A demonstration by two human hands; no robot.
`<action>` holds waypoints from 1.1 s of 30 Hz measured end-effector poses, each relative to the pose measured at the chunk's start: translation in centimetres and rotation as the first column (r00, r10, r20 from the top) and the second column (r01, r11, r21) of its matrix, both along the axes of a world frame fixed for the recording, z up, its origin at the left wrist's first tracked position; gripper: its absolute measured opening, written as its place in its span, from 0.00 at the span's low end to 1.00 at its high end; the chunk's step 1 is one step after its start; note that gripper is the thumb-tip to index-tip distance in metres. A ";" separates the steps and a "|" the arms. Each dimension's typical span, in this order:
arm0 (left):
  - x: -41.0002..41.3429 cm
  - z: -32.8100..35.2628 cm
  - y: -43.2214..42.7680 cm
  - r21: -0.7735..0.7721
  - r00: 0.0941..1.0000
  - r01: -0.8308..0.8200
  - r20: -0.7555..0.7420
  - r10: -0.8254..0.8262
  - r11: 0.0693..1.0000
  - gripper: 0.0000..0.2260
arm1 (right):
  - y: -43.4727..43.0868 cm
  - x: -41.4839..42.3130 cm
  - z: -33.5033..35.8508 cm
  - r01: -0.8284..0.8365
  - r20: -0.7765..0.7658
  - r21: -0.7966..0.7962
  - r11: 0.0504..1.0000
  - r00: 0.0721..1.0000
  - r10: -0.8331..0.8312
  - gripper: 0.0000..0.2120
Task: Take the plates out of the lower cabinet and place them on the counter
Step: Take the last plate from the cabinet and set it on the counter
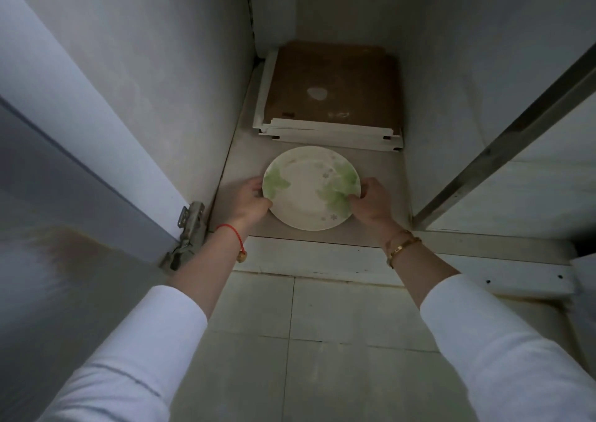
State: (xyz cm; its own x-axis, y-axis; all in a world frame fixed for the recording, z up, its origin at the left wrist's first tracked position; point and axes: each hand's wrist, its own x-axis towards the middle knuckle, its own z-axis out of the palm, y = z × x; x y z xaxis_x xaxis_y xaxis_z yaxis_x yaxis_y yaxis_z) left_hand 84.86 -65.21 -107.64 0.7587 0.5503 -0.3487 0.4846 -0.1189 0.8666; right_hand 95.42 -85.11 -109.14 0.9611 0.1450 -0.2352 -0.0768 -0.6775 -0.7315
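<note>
A white plate (pixel 308 192) with green leaf prints lies flat on the floor of the lower cabinet (pixel 380 231), near its front edge. My left hand (pixel 246 200) grips the plate's left rim, thumb on top. On the opposite side my right hand (pixel 371 200) holds the right rim, its thumb over the green print. Whether more plates lie under this one I cannot tell. The counter is out of view.
A stack of flat white boards with a brown top sheet (pixel 332 96) fills the back of the cabinet. The open cabinet door (pixel 80 170) with its metal hinge (pixel 190 228) stands at the left. A metal frame rail (pixel 503 141) runs at the right. Tiled floor (pixel 322 341) lies below.
</note>
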 end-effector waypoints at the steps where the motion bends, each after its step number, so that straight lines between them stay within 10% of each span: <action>1: -0.1 0.1 -0.1 0.001 1.000 -0.020 0.016 0.020 1.000 0.26 | 0.0 -0.2 0.1 0.011 -0.003 0.017 1.000 1.000 -0.011 0.17; 16: -7.5 8.4 -3.8 -0.015 0.995 -0.073 0.066 0.074 0.997 0.28 | -3.7 -9.1 7.8 0.196 -0.074 0.308 0.931 0.980 -0.182 0.15; 33: -20.8 44.6 -15.9 -0.085 0.999 -0.029 -0.039 0.026 0.996 0.26 | -16.2 -23.4 44.6 0.292 -0.187 0.188 0.938 0.948 -0.258 0.14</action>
